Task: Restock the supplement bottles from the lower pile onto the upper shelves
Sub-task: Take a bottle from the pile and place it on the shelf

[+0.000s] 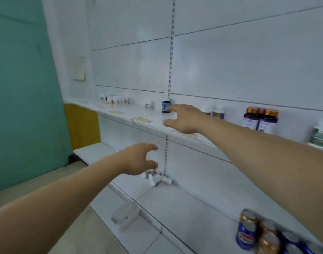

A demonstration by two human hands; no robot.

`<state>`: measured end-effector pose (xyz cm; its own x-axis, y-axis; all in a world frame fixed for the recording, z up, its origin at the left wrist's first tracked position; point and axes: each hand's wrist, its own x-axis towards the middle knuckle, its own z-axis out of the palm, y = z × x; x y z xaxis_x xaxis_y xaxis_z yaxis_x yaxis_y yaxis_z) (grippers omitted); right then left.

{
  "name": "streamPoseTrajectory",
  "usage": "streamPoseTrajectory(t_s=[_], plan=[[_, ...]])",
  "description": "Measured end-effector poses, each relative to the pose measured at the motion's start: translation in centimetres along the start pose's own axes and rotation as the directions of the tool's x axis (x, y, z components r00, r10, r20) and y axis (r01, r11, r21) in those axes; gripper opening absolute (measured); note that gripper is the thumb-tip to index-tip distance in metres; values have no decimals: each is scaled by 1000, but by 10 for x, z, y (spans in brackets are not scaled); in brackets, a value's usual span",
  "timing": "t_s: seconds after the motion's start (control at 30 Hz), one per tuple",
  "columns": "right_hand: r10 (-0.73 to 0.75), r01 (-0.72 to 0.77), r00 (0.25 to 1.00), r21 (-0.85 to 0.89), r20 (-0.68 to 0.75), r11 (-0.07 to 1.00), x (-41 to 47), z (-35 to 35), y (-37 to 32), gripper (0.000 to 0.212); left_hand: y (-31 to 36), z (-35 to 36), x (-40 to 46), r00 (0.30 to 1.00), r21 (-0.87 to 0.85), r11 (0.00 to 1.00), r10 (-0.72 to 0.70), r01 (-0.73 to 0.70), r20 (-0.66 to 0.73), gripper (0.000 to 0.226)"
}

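Blue bottle [166, 106] upright, label blurred, right hand [182, 118] beside it

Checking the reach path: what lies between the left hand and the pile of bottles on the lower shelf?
Head view: nothing. The left hand, open, hovers just above the pile of bottles; only bare white back panel shows beside them.

Bare upper shelf [157, 123] lies open beneath my right hand [184, 119], between the dark blue bottle [166, 106] at my fingertips and two bottles [214, 111] farther right. Below, fallen bottles [157, 177] crowd the upright's [166, 153] foot, under my left hand [138, 159].
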<state>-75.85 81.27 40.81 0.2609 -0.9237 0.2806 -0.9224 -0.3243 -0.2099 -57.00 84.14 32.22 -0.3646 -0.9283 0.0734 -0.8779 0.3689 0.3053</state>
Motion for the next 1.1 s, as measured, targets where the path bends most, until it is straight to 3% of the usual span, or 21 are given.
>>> streamPoseTrajectory(t_s=[0.17, 0.33, 0.6, 0.77, 0.97, 1.1], plan=[[-132, 108, 978, 146, 160, 983, 75, 115, -102, 66, -140, 14, -24, 974, -3, 979, -200, 202, 102, 64], [-25, -9, 941, 101, 337, 995, 128, 231, -99, 63, -229, 51, -3, 949, -46, 957, -275, 285, 157, 66], [231, -301, 879, 110, 416, 947, 223, 351, -19, 52, -326, 122, 117, 917, -73, 964, -219, 257, 333, 66], [350, -451, 818, 131, 456, 883, 278, 396, 10, 57, -388, 137, 196, 899, -77, 970, -180, 229, 400, 66], [476, -566, 776, 123, 415, 815, 336, 446, 21, 61, -461, 151, 300, 852, -85, 980, -111, 179, 512, 66], [593, -670, 721, 138, 358, 730, 376, 482, 24, 55, -506, 167, 370, 836, -62, 997, -7, 49, 549, 67]])
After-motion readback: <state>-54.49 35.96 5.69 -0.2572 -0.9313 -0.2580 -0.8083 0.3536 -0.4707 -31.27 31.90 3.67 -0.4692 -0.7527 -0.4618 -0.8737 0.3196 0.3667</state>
